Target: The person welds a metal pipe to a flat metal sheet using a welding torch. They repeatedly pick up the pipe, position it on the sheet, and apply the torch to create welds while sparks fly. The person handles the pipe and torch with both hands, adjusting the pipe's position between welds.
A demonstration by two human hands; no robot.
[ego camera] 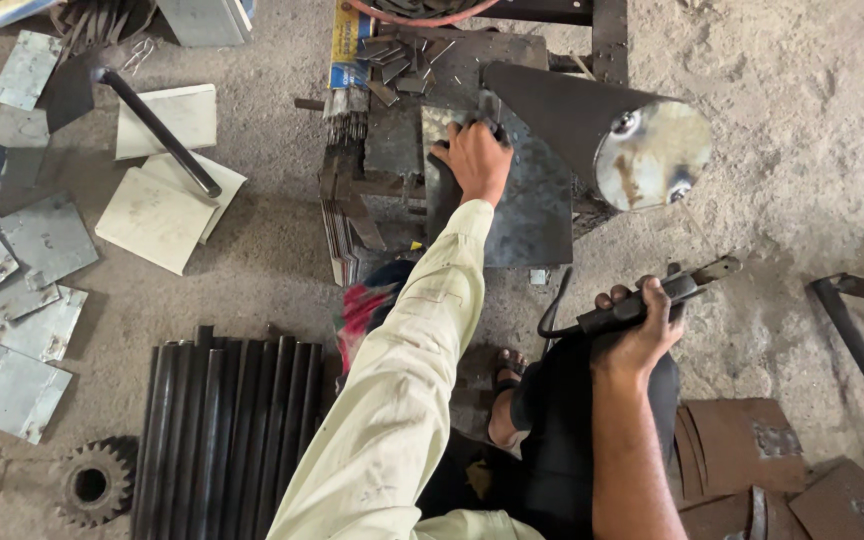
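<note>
Nearest the camera rose the right forearm, bare, ending in the right hand [642,322], whose fingers [620,296] were clenched round the handle of a welding electrode holder [652,297]. That tool lay nearly level, its long axis running from lower left to upper right, the metal jaw end pointing up and right, away from the body; a dark cable looped off its near end toward the knee. Whether a rod sat in the tip could not be made out.

Further off, the left arm in a pale sleeve [402,380] stretched forward to the left hand [475,160], which pressed down on a small metal piece [442,128] at the far edge of a dark steel plate [527,205] set low over the floor. Those fingers were curled over the piece, but the grip itself was hidden beneath the knuckles. Of the two hands the left was the one at the piece; the holder hung well apart from it, below and to the right, so the piece lay up and to the left of the tool's tip.

Just right of the left hand stood a dark sheet-metal cone [572,115], tilted, its round rusty end plate facing the camera. A bundle of welding rods [347,110] lay left of the plate, black pipes [222,430] and a gear [92,485] lower left. A sandalled foot showed partly between the arms.
</note>
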